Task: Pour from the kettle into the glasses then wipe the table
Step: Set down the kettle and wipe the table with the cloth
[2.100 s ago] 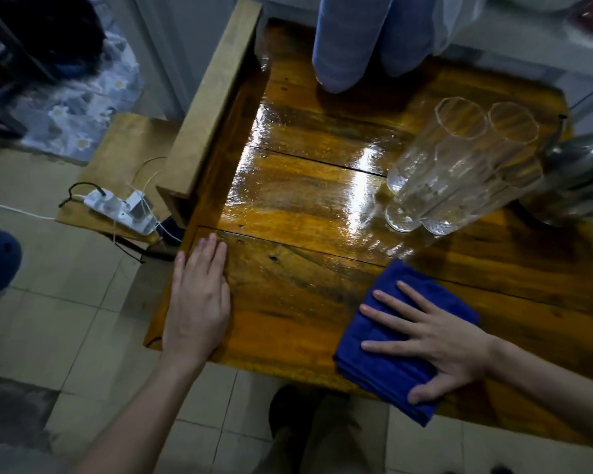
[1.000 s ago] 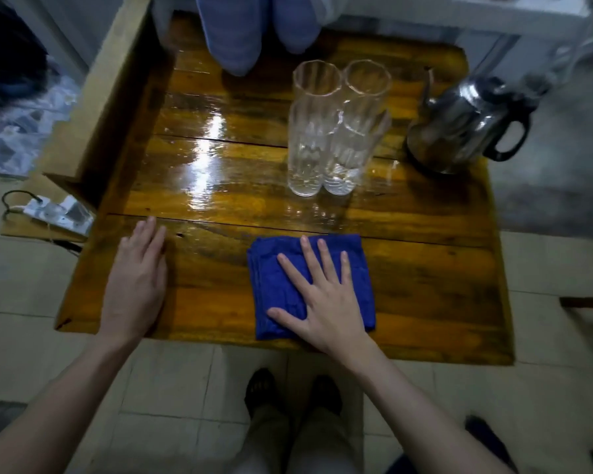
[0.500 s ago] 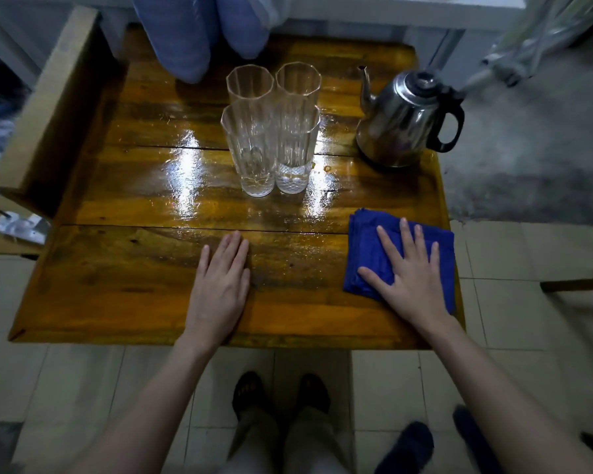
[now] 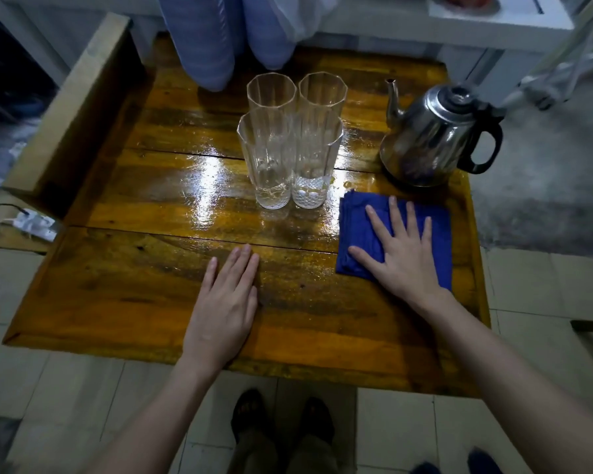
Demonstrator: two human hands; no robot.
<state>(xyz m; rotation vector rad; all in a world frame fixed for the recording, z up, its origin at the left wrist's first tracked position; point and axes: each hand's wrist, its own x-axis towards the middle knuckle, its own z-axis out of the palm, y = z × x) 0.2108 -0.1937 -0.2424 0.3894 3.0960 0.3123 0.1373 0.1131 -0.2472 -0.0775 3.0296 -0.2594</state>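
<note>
Your four tall ribbed glasses (image 4: pixel 290 142) stand upright, packed tight in a square mid-table, a little water in the front pair. The steel kettle (image 4: pixel 432 138) sits to their right, spout toward them, and the folded blue cloth (image 4: pixel 360 217) lies flat just in front on the glossy wooden table (image 4: pixel 134 285).

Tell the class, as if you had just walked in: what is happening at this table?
A person is wiping a wooden table. The right hand presses flat on a folded blue cloth near the table's right edge, just in front of the steel kettle. The left hand lies flat on bare wood. Four tall glasses stand clustered mid-table, and the wood around them shines wet.
</note>
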